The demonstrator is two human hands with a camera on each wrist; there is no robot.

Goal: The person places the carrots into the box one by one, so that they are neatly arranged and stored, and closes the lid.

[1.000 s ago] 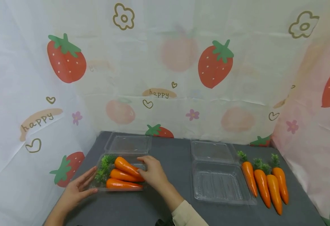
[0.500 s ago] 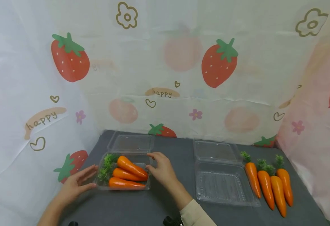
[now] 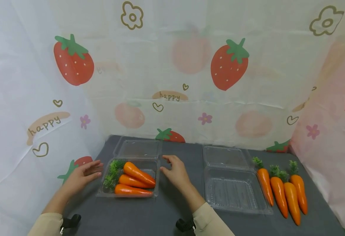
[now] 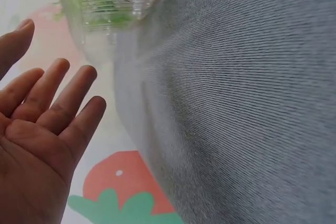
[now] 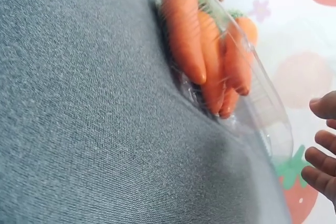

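Observation:
Several orange toy carrots (image 3: 135, 181) with green leafy tops (image 3: 112, 173) lie in a clear plastic box (image 3: 157, 183) on the left, tops to the left. The box's hinged lid (image 3: 138, 148) is folded back behind it. My left hand (image 3: 82, 176) hovers just left of the box with fingers extended, holding nothing. Beyond the box's right side, my right hand (image 3: 176, 172) is apart from it, thumb and fingers spread. The right wrist view shows carrots (image 5: 182, 35) through the clear wall, with that hand's fingers (image 5: 320, 174) free of them. Some carrots overlap and are partly hidden.
Another clear box (image 3: 234, 190), lid folded back, stands on the right with nothing in it. Several more carrots (image 3: 278, 196) lie side by side on the grey tabletop (image 3: 184, 150) to its right. A strawberry-print curtain (image 3: 190, 65) encloses the back and sides.
My right hand has left the carrots, moving right past the box's edge and slightly up. My left hand has risen from beside the box's left edge. The view has shifted slightly.

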